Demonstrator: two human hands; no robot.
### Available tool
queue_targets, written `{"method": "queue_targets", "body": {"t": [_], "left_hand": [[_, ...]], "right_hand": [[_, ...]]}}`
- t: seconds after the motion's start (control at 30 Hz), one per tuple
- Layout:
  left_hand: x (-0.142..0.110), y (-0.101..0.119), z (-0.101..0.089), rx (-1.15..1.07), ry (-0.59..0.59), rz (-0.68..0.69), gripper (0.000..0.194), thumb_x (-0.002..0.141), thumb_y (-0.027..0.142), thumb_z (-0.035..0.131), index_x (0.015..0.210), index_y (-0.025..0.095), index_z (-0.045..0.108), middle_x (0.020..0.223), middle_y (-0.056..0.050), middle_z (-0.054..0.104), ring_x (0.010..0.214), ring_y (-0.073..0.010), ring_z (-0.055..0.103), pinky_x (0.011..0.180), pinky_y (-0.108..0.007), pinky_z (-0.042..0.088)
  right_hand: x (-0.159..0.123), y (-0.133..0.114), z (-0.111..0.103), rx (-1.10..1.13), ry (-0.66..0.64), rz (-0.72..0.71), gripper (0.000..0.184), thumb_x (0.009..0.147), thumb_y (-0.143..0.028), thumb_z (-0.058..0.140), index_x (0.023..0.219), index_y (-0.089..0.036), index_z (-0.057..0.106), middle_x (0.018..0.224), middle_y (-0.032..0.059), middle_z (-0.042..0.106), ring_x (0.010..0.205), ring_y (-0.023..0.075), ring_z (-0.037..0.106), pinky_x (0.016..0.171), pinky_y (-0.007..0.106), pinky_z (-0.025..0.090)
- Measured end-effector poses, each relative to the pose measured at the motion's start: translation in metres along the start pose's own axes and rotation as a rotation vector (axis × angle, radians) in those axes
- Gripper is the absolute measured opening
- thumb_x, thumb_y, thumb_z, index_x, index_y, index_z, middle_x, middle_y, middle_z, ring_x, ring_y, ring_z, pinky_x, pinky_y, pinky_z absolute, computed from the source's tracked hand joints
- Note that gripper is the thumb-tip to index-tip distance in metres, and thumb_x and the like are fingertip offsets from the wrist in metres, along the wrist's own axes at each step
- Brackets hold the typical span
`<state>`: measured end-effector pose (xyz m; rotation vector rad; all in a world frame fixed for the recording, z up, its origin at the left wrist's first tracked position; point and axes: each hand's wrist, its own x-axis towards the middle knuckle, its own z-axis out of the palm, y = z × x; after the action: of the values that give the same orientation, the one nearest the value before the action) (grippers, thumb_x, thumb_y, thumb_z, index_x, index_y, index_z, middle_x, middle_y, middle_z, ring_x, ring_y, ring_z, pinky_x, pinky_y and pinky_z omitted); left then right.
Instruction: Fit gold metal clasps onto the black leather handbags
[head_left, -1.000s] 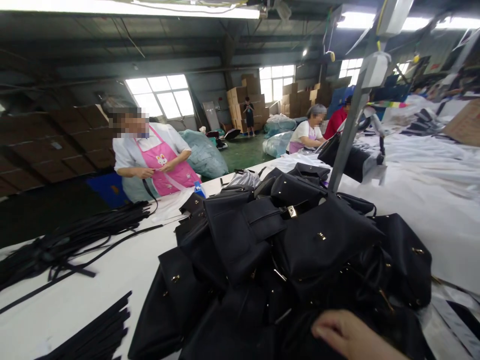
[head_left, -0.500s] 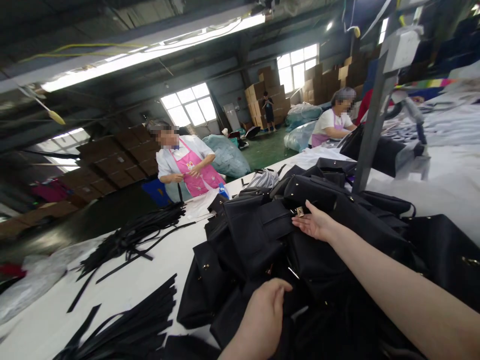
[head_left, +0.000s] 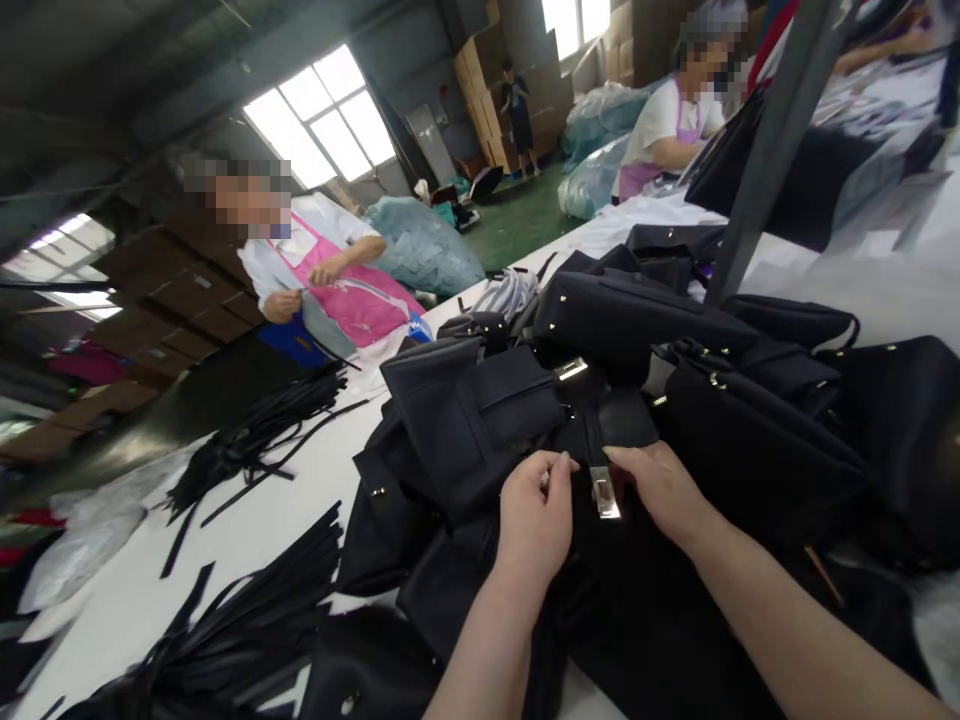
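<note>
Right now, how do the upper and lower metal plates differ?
Lower plate runs nearly up-and-down in view; upper plate slants sideways. Lower plate sits between left hand and right hand; upper plate has no hand beside it. Both are shiny and oblong, against black material.

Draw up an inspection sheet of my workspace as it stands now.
Surface: white table, largely covered on this side by piled black bags.
Work items: one black bag flap with a metal clasp lies between the hands; more metal fittings show on the pile.
Clutter: two bunches of black straps and crumpled clear plastic at left; a pale bundle beyond the bags.
Hands: left at the clasp's left, thumb and finger together; right at its right, fingertips beside it. Grip of each unclear.
Cables: nothing seen on the table.
Surroundings: metal post at right; co-worker in a pink apron across the table; stacked boxes behind.
</note>
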<state>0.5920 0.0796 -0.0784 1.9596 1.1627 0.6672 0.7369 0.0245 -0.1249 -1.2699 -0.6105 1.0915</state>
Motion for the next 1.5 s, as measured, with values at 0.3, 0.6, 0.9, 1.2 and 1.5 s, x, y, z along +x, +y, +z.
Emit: {"method": "queue_targets", "body": {"t": [0.3,0.6,0.9,1.2,1.5], "left_hand": [[-0.057,-0.004,-0.003,-0.098,-0.125,-0.052,0.032,0.096,0.032,0.049,0.077,0.019,0.071,0.073,-0.001,0.068,0.071,-0.0143,0.060,0.068,-0.026,0.044],[-0.066,-0.010,-0.004,-0.150,-0.342,-0.237,0.037,0.091,0.041,0.054,0.067,0.016,0.067,0.055,0.003,0.051,0.053,-0.0100,0.043,0.052,-0.024,0.032],[-0.074,-0.021,0.008,-0.342,-0.324,-0.362,0.029,0.086,0.033,0.058,0.063,0.015,0.065,0.052,0.004,0.047,0.051,-0.0085,0.039,0.049,-0.022,0.028],[-0.086,-0.029,0.001,-0.553,-0.150,-0.345,0.036,0.090,0.042,0.055,0.068,0.015,0.064,0.047,0.006,0.042,0.045,-0.0074,0.037,0.046,-0.021,0.029],[-0.121,-0.041,-0.023,0.363,-0.013,0.503,0.026,0.092,0.017,0.054,0.117,0.013,0.061,0.078,-0.004,0.069,0.063,-0.0126,0.060,0.056,-0.025,0.048]], "right_hand": [[-0.026,0.036,-0.009,0.005,-0.149,-0.010,0.038,0.084,-0.036,0.059,0.051,-0.017,0.064,0.050,0.0027,0.062,0.048,0.0157,0.057,0.051,0.026,0.046],[-0.030,0.047,0.012,-0.013,-0.143,0.065,0.042,0.083,-0.036,0.056,0.048,-0.016,0.065,0.045,0.0035,0.061,0.041,0.0136,0.054,0.043,0.023,0.041],[-0.045,0.042,0.026,-0.132,0.004,-0.010,0.039,0.085,-0.033,0.054,0.053,-0.015,0.066,0.047,0.0032,0.060,0.041,0.0147,0.056,0.040,0.023,0.040],[-0.057,0.048,0.041,-0.130,0.194,0.023,0.039,0.082,-0.033,0.058,0.046,-0.019,0.050,0.042,-0.0021,0.050,0.037,0.0099,0.044,0.035,0.021,0.033],[-0.070,0.046,0.052,-0.025,0.058,0.309,0.032,0.070,-0.037,0.058,0.046,-0.018,0.052,0.035,-0.0019,0.047,0.028,0.0066,0.034,0.028,0.018,0.021]]}}
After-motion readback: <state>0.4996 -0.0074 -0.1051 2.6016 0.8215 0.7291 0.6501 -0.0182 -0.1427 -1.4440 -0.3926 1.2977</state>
